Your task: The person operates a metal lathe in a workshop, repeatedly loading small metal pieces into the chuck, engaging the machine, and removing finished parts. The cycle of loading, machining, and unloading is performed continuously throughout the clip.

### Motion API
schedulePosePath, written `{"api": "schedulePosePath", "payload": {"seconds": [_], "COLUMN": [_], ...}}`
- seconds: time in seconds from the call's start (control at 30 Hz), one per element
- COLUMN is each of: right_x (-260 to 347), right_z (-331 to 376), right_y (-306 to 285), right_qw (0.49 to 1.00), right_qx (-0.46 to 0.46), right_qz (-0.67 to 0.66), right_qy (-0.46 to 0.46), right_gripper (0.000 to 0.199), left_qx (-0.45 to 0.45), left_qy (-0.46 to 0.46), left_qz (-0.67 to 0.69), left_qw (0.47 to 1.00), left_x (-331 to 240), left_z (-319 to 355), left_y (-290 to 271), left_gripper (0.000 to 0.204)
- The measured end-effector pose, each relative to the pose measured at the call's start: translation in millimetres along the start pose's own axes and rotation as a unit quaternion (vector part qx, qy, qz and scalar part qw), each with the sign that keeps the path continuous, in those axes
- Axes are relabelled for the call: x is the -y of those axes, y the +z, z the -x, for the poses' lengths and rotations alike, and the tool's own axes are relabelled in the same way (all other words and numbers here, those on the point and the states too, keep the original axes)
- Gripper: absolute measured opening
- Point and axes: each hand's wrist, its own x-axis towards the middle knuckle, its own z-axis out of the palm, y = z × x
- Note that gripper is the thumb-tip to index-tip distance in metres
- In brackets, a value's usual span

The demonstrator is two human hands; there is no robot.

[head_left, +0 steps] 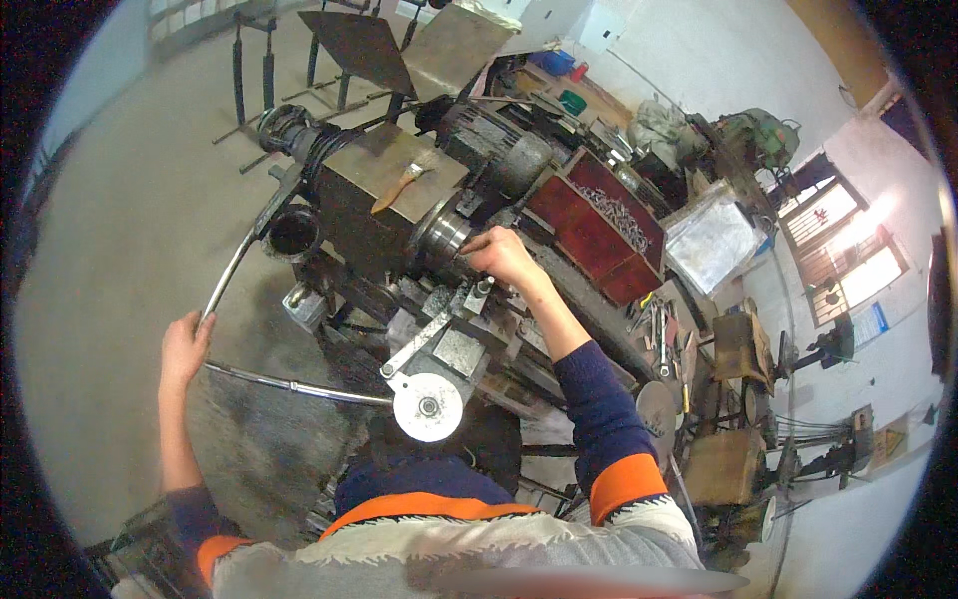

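Observation:
A metal lathe stands before me, its round steel chuck (pixel 439 236) at the end of the headstock (pixel 364 175). My left hand (pixel 186 345) is closed round the lower end of a long metal lever (pixel 232 270) that slants up to the machine's left side. My right hand (pixel 501 258) is at the face of the chuck, fingers bent and pinched together. Whatever lies between those fingertips is too small or hidden to make out. Just below that hand are the tool post (pixel 481 290) with its handle (pixel 417 341) and a white round handwheel (pixel 428 406).
A brush (pixel 397 190) lies on the headstock. Behind the lathe is a red tray (pixel 589 235) of metal shavings. Spanners and other hand tools (pixel 662 334) lie to the right. A second shiny rod (pixel 299 385) runs toward the handwheel. Drilling machines (pixel 733 464) stand at the far right.

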Motion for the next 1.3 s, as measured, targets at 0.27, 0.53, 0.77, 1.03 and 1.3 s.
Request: {"api": "schedulePosePath", "payload": {"seconds": [0.27, 0.53, 0.77, 1.03, 1.3], "right_x": [7, 1, -6, -41, -115], "right_z": [-9, -8, 6, 143, 329], "right_y": [-2, 4, -5, -59, -66], "right_qw": [0.997, 0.996, 0.988, 0.974, 0.917], "right_qx": [0.031, -0.025, -0.094, -0.216, -0.252], "right_qz": [0.055, 0.085, 0.101, 0.065, 0.095], "right_qy": [0.054, 0.000, -0.063, -0.028, 0.295], "right_gripper": [0.030, 0.022, 0.028, 0.031, 0.030], "left_qx": [-0.042, -0.108, -0.104, 0.213, 0.176], "left_qy": [0.045, -0.083, 0.018, 0.061, 0.291], "left_qz": [-0.283, -0.328, -0.125, -0.137, -0.389], "left_qw": [0.957, 0.935, 0.987, 0.966, 0.856], "left_x": [5, 113, 63, 13, -21], "left_z": [-25, -174, -181, -168, -168], "left_y": [1, -39, -12, 188, 208], "left_gripper": [0.011, 0.020, 0.029, 0.041, 0.016]}}
